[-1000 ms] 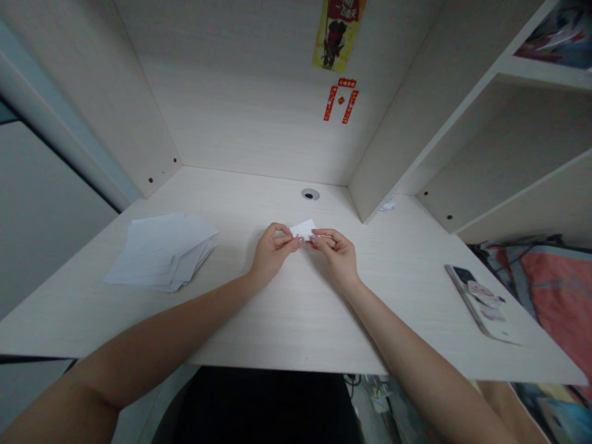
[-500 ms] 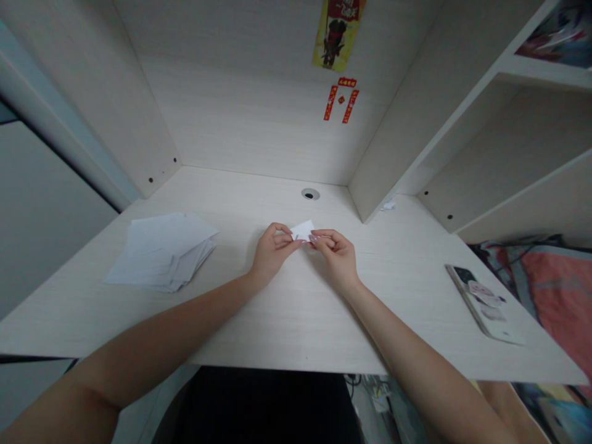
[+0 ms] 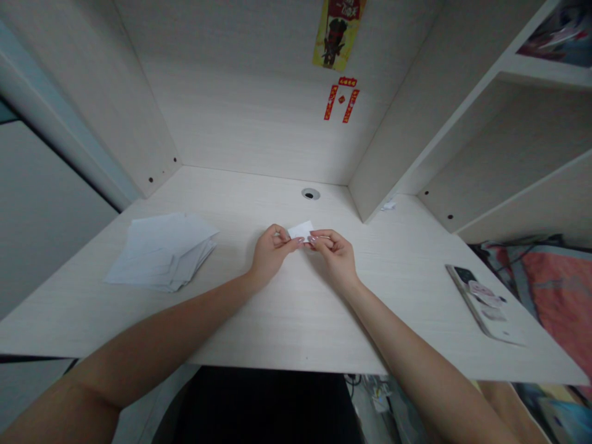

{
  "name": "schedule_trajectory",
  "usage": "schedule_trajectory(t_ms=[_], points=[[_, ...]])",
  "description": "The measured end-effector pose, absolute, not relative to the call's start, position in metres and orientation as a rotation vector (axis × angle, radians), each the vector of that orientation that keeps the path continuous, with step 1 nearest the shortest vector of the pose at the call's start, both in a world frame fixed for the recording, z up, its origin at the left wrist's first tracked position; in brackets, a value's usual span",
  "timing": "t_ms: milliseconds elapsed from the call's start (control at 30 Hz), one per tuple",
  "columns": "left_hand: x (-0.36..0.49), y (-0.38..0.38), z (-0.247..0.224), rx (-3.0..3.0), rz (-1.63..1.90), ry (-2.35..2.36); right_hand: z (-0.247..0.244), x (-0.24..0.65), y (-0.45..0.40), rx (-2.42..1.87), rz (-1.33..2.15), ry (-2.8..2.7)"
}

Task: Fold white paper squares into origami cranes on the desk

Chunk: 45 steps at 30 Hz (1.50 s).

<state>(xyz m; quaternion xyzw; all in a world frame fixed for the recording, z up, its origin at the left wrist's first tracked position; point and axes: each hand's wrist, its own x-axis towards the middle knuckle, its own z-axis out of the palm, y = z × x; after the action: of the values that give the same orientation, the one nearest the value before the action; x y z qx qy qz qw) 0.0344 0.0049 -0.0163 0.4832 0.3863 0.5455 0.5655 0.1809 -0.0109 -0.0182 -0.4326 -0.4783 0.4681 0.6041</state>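
A small piece of white paper (image 3: pixel 300 230) is held between both hands at the middle of the desk. My left hand (image 3: pixel 272 251) pinches its left and lower side with thumb and fingers. On its right side, my right hand (image 3: pixel 336 254) has the paper between thumb and fingertips. The two thumbs almost meet at the paper's lower edge. To the left lies a loose stack of white paper sheets (image 3: pixel 157 250) on the desk.
A phone (image 3: pixel 483 305) with a pale case lies on the desk (image 3: pixel 287 327) at the right. An upright divider (image 3: pixel 388 148) stands behind my right hand. Near the back edge is a round cable hole (image 3: pixel 310 193). Red cloth (image 3: pixel 555 283) is beyond the right edge.
My left thumb and fingers have shifted slightly along the small paper, and more of its left part shows. My right hand has barely moved.
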Motion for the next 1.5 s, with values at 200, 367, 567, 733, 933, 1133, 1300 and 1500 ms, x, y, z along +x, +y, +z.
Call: schedule_trajectory(t_ms=[200,367,567,733,933,1133,1300,1500], points=[[0.0347,0.0093,-0.0222,1.107,1.293,0.893,-0.0195,0.1825,-0.0091,-1.015,1.108,-1.139],[0.0339,0.0103,-0.0226,1.097,1.32,0.881,-0.0166,0.1828,-0.0106,-0.967,1.173,-1.15],[0.0327,0.007,-0.0206,1.172,1.3,0.885,-0.0166,0.1794,-0.0128,-0.97,1.202,-1.077],[0.0329,0.0057,-0.0223,1.197,1.281,0.87,-0.0184,0.1795,-0.0125,-0.957,1.192,-1.023],[0.0344,0.0056,-0.0221,1.151,1.281,0.835,-0.0195,0.1797,-0.0111,-0.932,1.254,-0.983],[0.0356,0.0063,-0.0201,1.122,1.295,0.838,-0.02,0.1792,-0.0101,-0.917,1.306,-0.948],[0.0355,0.008,-0.0206,1.107,1.316,0.82,-0.0181,0.1793,-0.0106,-0.916,1.313,-0.935],[0.0354,0.0099,-0.0226,1.085,1.351,0.807,-0.0188,0.1822,-0.0095,-0.907,1.352,-0.97]])
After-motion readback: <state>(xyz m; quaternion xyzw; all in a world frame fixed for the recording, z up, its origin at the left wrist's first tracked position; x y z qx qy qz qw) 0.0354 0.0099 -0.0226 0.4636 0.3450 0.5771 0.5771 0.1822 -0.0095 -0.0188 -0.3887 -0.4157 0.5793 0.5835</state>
